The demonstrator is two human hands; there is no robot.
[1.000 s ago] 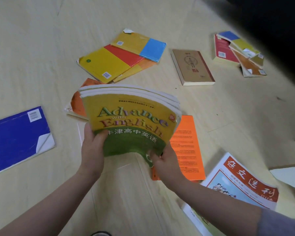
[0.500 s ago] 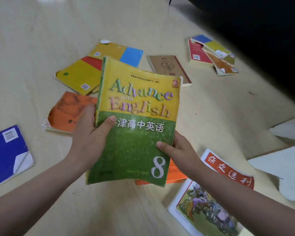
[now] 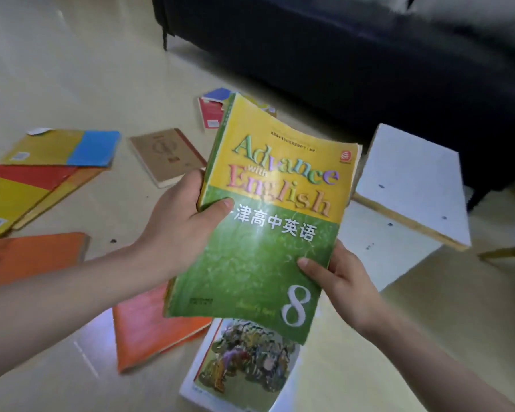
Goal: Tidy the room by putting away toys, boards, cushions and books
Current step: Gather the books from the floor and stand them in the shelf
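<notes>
Book (image 3: 268, 227), edge-on a second ago, now sits cover-up between the hands: left hand (image 3: 179, 221) grips its spine side, right hand (image 3: 345, 281) pinches its lower corner; seems ready to put away, orange book (image 3: 152, 325) below still on floor (image 3: 72, 69).

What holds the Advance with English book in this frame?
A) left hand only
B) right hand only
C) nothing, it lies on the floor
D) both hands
D: the left hand grips the left edge of the Advance with English book with its thumb on the cover, and the right hand pinches the lower right edge, so the book is held clear of the floor.
</notes>
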